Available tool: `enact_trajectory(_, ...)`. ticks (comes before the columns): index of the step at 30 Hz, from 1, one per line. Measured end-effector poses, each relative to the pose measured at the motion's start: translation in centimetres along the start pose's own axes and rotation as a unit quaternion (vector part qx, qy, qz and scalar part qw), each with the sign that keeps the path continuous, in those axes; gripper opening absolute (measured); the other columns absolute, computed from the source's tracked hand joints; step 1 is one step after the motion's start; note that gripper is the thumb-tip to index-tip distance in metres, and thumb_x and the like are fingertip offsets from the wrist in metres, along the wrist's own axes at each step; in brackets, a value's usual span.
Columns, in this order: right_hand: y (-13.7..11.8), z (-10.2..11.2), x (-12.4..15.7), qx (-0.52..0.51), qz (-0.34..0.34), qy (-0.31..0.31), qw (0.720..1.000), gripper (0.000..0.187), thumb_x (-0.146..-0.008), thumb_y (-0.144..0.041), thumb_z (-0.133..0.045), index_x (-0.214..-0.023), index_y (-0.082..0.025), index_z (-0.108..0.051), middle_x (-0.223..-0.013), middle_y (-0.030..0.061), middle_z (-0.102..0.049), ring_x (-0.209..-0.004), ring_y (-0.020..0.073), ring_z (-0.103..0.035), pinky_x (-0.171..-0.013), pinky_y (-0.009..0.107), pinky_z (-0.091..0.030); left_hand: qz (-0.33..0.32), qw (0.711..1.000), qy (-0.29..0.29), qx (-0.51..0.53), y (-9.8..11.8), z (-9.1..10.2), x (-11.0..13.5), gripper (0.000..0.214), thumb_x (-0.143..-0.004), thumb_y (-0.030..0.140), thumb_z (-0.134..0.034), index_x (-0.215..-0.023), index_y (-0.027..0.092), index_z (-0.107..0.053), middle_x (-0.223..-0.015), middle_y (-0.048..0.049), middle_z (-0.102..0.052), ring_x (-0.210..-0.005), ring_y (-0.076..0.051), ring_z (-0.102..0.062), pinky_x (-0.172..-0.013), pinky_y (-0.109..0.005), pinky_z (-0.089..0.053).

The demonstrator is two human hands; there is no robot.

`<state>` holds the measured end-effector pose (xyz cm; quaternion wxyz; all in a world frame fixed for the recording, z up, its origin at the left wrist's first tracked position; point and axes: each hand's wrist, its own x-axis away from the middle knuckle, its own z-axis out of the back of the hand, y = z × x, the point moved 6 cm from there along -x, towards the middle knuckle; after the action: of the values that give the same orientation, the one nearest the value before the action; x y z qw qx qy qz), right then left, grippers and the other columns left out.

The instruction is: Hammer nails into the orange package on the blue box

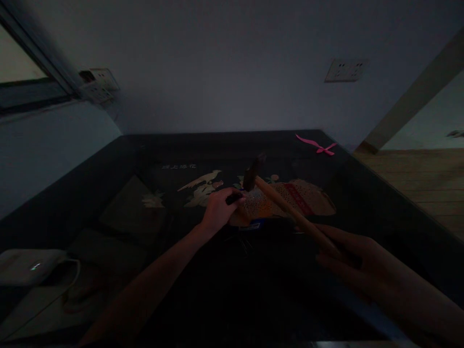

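My right hand point(355, 266) is closed around the wooden handle of a hammer point(286, 205). The hammer's dark head is raised near my left hand point(219, 208). A short dark rod-like piece point(234, 197) is pinched in the left fingers; its kind is too dim to make out. Below it lies a flat tan-and-orange piece point(259, 202) covered in dark dots, with a red band point(299, 199) across its right part. A brownish block-like edge point(239, 218) and a blue label point(253, 224) show under the near side. The hammer head appears apart from the dark piece.
The black tabletop point(217, 290) bears a bird and flower picture point(201, 186). Several thin, pale slivers point(245, 244) lie in front of the dotted piece. A pink ribbon point(321, 146) rests at the back right. At left sits a white device point(31, 266) with a cable point(74, 278).
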<state>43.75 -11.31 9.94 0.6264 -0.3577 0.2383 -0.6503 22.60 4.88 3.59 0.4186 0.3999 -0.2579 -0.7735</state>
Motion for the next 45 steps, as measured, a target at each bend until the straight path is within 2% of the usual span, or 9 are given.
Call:
enact_trajectory(3,-0.2,-0.3,-0.1,0.007,0.0,-0.02,1.0,0.047,-0.086,-0.039,-0.055,-0.129,-0.022,-0.063,-0.08,0.0035,-0.075,-0.063,0.0215,-0.068,-0.053,0.028,-0.056,0.007,1.0,0.004,-0.003,-0.1,0.1,-0.1,0.007,-0.079,0.019,-0.069,-0.086,0.019,-0.071,-0.084,-0.0013,-0.074,-0.076,-0.017,-0.069,-0.071,-0.027,-0.053)
enact_trajectory(7,-0.6,-0.8,-0.4,0.006,0.009,-0.043,0.999,0.046,-0.086,-0.034,-0.055,-0.13,-0.021,-0.061,-0.101,0.0063,-0.075,-0.084,0.0247,-0.071,-0.072,0.032,-0.058,0.012,1.0,-0.016,-0.022,-0.2,0.4,-0.2,0.008,-0.08,0.022,-0.069,-0.087,0.02,-0.072,-0.084,-0.0009,-0.075,-0.077,-0.018,-0.069,-0.072,-0.028,-0.054)
enact_trajectory(10,-0.3,-0.6,-0.2,-0.006,-0.003,-0.037,0.999,0.047,-0.087,-0.037,-0.055,-0.131,-0.022,-0.059,-0.106,0.0067,-0.074,-0.09,0.027,-0.07,-0.075,0.035,-0.058,0.002,0.999,-0.05,0.007,0.0,0.6,-0.4,0.01,-0.082,0.021,-0.066,-0.089,0.021,-0.072,-0.088,-0.0013,-0.075,-0.082,-0.018,-0.069,-0.076,-0.029,-0.054)
enact_trajectory(16,-0.4,-0.7,-0.1,-0.005,-0.011,-0.042,0.999,0.048,-0.086,-0.039,-0.054,-0.131,-0.023,-0.06,-0.092,0.0055,-0.076,-0.071,0.0235,-0.071,-0.056,0.03,-0.057,0.019,0.999,-0.029,0.028,-0.1,0.6,-0.5,0.008,-0.079,0.019,-0.068,-0.086,0.02,-0.072,-0.084,-0.0011,-0.075,-0.077,-0.017,-0.07,-0.072,-0.029,-0.056)
enact_trajectory(20,-1.1,-0.8,-0.3,-0.014,0.006,-0.041,0.999,0.044,-0.084,-0.034,-0.055,-0.125,-0.023,-0.065,-0.089,0.0044,-0.077,-0.069,0.0218,-0.07,-0.058,0.029,-0.058,0.026,1.0,0.005,0.012,-0.2,0.5,-0.3,0.007,-0.077,0.019,-0.07,-0.084,0.019,-0.071,-0.082,-0.0013,-0.075,-0.075,-0.018,-0.069,-0.07,-0.029,-0.055)
enact_trajectory(24,-0.5,-0.5,0.0,-0.004,-0.015,-0.03,0.999,0.048,-0.085,-0.039,-0.055,-0.13,-0.024,-0.061,-0.08,0.0039,-0.075,-0.06,0.0205,-0.067,-0.046,0.026,-0.053,0.016,0.999,0.01,0.029,-0.2,0.3,-0.1,0.007,-0.079,0.02,-0.068,-0.085,0.019,-0.071,-0.084,-0.0016,-0.075,-0.076,-0.017,-0.069,-0.072,-0.028,-0.055)
enact_trajectory(37,-0.3,-0.8,-0.2,-0.016,-0.014,-0.039,0.999,0.05,-0.086,-0.04,-0.054,-0.132,-0.022,-0.058,-0.101,0.007,-0.075,-0.081,0.0259,-0.071,-0.067,0.035,-0.059,0.033,0.999,0.019,0.035,-0.3,0.3,-0.1,0.005,-0.078,0.022,-0.069,-0.081,0.019,-0.072,-0.078,-0.0008,-0.074,-0.071,-0.016,-0.068,-0.067,-0.027,-0.054)
enact_trajectory(41,-0.7,-1.1,-0.4,-0.021,0.004,-0.044,0.999,0.047,-0.085,-0.034,-0.055,-0.13,-0.021,-0.061,-0.112,0.0067,-0.074,-0.095,0.0266,-0.07,-0.081,0.036,-0.057,0.04,0.999,0.023,0.025,-0.5,0.3,-0.1,0.007,-0.075,0.017,-0.07,-0.082,0.018,-0.071,-0.079,-0.0002,-0.074,-0.072,-0.016,-0.068,-0.068,-0.027,-0.053)
enact_trajectory(45,-1.1,-0.8,-0.2,-0.009,0.007,-0.01,1.0,0.046,-0.082,-0.033,-0.055,-0.125,-0.02,-0.065,-0.1,0.0063,-0.077,-0.084,0.0264,-0.072,-0.076,0.036,-0.059,0.038,0.998,0.032,0.033,-0.6,0.3,0.0,0.008,-0.076,0.021,-0.07,-0.083,0.018,-0.071,-0.08,-0.0007,-0.074,-0.073,-0.017,-0.068,-0.07,-0.028,-0.054)
